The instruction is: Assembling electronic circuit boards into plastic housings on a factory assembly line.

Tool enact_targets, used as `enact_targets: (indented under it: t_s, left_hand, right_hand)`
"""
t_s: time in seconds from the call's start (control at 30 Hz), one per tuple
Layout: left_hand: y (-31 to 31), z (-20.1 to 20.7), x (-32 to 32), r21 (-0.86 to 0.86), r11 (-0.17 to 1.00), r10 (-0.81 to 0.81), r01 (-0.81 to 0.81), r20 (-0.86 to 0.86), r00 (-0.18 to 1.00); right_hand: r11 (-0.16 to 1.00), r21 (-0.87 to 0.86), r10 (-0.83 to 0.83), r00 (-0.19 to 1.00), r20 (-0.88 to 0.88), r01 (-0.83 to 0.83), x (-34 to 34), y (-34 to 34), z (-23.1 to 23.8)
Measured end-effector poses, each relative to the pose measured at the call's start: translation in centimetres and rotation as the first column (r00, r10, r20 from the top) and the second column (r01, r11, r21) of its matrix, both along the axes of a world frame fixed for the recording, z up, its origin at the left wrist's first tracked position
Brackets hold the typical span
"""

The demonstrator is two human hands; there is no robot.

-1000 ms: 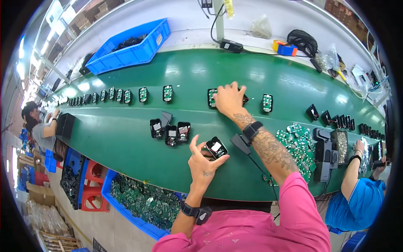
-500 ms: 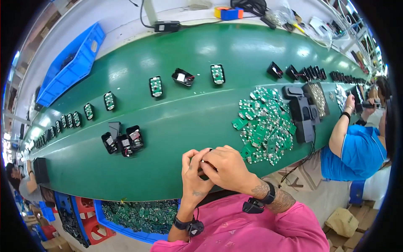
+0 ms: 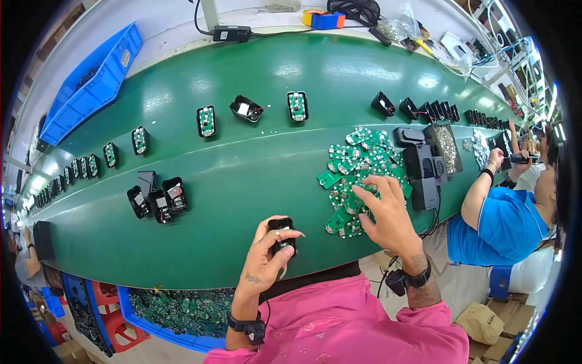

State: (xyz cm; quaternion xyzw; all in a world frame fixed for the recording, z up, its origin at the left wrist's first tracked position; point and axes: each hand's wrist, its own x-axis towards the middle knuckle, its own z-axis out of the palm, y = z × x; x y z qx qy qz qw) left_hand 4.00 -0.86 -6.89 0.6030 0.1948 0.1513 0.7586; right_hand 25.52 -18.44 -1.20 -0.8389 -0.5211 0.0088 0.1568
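Left hand (image 3: 257, 259) grasps a black casing (image 3: 280, 224); right hand (image 3: 393, 221), fingers (image 3: 367, 198) parted, hangs over green circuit boards (image 3: 367, 159)

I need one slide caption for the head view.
Left hand holds a black casing; right hand, open, at piled green circuit boards.

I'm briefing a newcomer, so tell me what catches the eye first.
The heap of green circuit boards, right of centre on the green table, stands out first, with the right hand spread over it. Left of it, the left hand holds a small black case. A blue crate sits at upper left.
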Motion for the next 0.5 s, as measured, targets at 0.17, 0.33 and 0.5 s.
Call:
enact_targets:
  t_s: [0.17,0.33,0.5]
  left_hand:
    - [0.2,-0.4,0.2,0.043,0.999,0.028,-0.024,-0.094,0.995]
    - [-0.1,-0.9,1.6,0.267,0.962,0.078,-0.056,-0.073,0.994]
    - [-0.7,1.3,2.4,0.436,0.893,0.158,-0.113,-0.067,0.985]
  right_hand:
    - [0.999,0.033,0.010,1.000,-0.003,-0.010,0.8,-0.6,-2.4]
    - [0.971,0.239,-0.037,0.994,0.098,0.012,0.8,-0.4,-3.1]
    - [0.833,0.478,0.001,0.864,-0.503,0.277,-0.7,0.6,-3.0]
